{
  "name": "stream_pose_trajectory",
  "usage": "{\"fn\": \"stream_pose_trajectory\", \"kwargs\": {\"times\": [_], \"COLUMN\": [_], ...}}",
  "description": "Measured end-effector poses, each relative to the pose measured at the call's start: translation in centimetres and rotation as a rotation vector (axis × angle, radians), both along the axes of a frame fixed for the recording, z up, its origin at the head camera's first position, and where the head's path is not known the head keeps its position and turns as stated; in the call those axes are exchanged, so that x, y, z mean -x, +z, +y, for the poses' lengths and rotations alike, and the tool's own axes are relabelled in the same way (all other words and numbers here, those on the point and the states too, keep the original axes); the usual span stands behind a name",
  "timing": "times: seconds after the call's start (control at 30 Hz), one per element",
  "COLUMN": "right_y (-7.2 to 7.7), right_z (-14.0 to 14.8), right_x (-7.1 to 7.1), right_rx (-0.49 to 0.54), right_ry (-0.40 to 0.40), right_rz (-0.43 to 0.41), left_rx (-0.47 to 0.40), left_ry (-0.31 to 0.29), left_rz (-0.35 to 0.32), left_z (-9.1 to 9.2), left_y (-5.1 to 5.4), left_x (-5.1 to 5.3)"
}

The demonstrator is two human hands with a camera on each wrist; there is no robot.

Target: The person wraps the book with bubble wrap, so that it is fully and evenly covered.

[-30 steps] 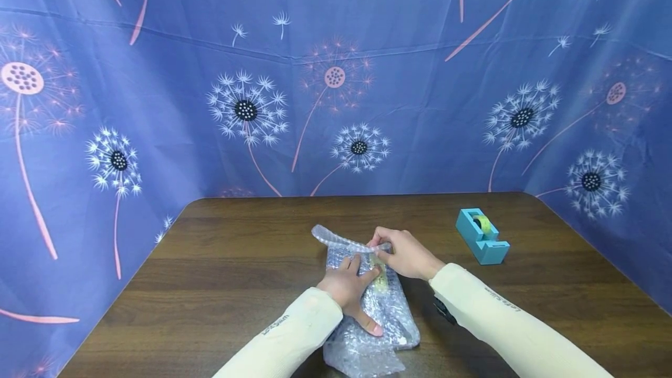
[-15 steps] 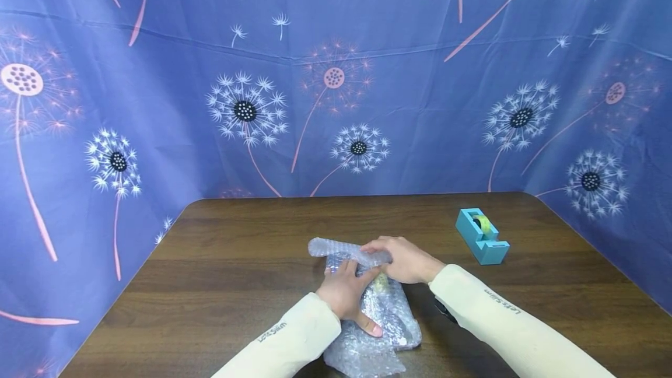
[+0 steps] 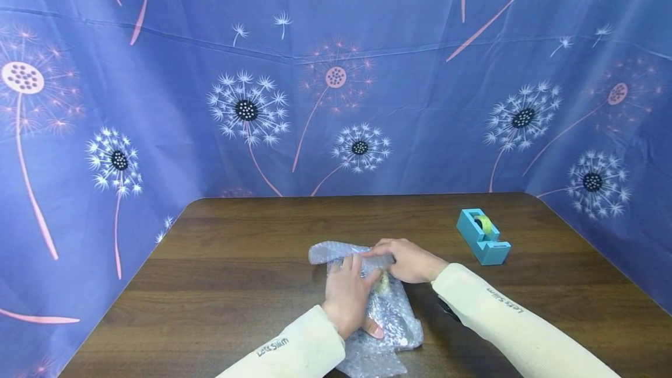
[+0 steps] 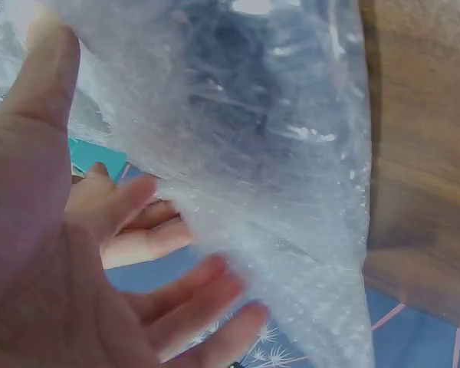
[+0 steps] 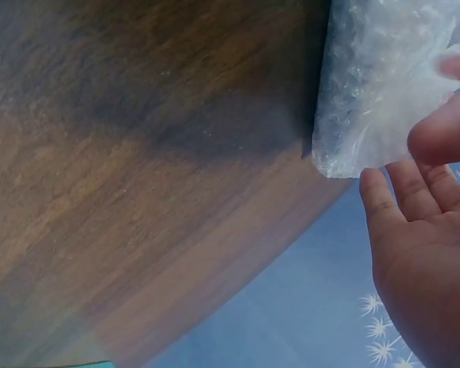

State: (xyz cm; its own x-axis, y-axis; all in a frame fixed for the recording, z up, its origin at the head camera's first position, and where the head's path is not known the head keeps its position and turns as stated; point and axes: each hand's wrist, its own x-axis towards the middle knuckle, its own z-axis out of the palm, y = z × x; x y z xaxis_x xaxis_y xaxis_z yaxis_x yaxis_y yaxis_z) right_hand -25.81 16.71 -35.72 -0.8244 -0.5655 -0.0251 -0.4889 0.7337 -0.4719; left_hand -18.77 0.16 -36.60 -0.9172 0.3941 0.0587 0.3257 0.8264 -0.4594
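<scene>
- Dark-brown wood-grain table (image 3: 236,284).
- Flat, clear bubble-wrap parcel (image 3: 394,319), lying front-centre on it: probably light, slick, squashy; best lifted by its long sides.
- Left hand (image 3: 346,295): fingers spread upon parcel.
- Right hand (image 3: 413,261): grasping its translucent far-end flap (image 3: 328,253).

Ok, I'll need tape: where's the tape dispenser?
Head view: the tape dispenser sits on the wooden table, toward the back, right of the right hand.

I wear dark-lettered cream sleeves (image 3: 509,314); my bubble wrap (image 3: 399,319) is silvery-clear, tabletop (image 3: 236,261) brown-grained, tape dispenser (image 3: 492,253) turquoise, cloth (image 3: 420,109) dandelion-patterned blue.
</scene>
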Motion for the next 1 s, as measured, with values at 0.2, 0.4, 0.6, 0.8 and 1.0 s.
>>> {"fn": "stream_pose_trajectory", "kwargs": {"times": [0.2,0.4,0.6,0.8,1.0], "right_y": [-0.2,-0.3,-0.3,0.5,0.8], "right_z": [0.2,0.5,0.7,1.0,1.5], "right_x": [-0.2,-0.4,-0.7,-1.4,-2.0], "right_rx": [-0.024,-0.003,0.005,-0.057,-0.114], "right_ry": [0.048,0.094,0.086,0.056,0.006], "right_rz": [0.029,0.036,0.033,0.112,0.146], "left_rx": [0.013,-0.091,-0.117,-0.149,-0.16], "left_ry": [0.049,0.106,0.088,0.081,0.05], "left_rz": [-0.059,-0.249,-0.248,-0.251,-0.229], "left_z": [0.0,-0.2,-0.1,0.0,-0.4], "left_y": [0.1,0.5,0.5,0.4,0.4], "left_x": [0.6,1.3,1.6,1.6,1.4]}}
